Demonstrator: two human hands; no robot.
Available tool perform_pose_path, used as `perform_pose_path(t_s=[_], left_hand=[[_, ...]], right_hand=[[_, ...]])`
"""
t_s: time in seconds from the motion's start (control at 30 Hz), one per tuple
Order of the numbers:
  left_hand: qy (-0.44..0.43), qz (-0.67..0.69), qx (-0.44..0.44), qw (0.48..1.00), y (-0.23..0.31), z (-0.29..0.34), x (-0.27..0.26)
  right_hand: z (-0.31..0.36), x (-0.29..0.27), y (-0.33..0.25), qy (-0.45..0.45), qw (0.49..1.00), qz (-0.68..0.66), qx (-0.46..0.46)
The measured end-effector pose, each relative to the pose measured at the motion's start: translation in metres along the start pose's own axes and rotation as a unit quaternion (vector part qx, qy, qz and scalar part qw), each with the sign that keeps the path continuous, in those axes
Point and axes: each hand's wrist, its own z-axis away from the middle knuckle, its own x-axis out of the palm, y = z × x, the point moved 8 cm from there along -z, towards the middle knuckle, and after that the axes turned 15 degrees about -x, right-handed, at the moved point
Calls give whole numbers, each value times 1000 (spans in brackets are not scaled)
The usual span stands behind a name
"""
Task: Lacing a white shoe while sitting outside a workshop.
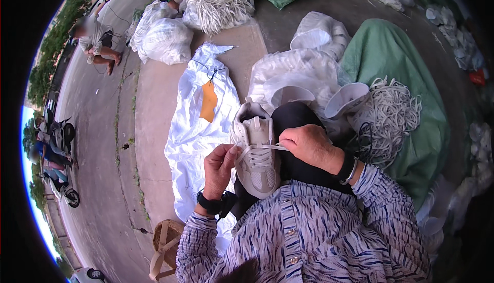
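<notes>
A pale grey-beige sneaker (258, 170) rests on my lap, its toe toward me and its opening away from me. White shoelace (257, 155) crosses the lower eyelets in several rows. My left hand (220, 166) is at the shoe's left side, thumb and fingers pinched on a lace end. On the other side my right hand (310, 145) pinches the lace, which stretches taut from the shoe to the fingertips. The upper tongue shows between unlaced eyelets.
Right of my knee lies a heap of white laces (391, 116) by a green sack (383, 51). Clear plastic bags (293, 72) stand ahead. A white sheet (180, 144) with an orange piece (208, 102) spreads at left. Beyond are a seated person (98, 41) and motorbike riders (51, 154).
</notes>
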Motion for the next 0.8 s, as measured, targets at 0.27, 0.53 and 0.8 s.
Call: perform_pose_path(t_s=[0.27,0.53,0.8], left_hand=[[-50,46,-53,996,-3,0,5],[-39,-19,-37,998,-9,-3,4],[-2,30,-89,996,-12,-9,5]], right_hand=[[-9,0,-6,44,997,17,-54],[-14,10,-31,12,982,119,-147],[-19,0,-30,-13,985,52,-166]])
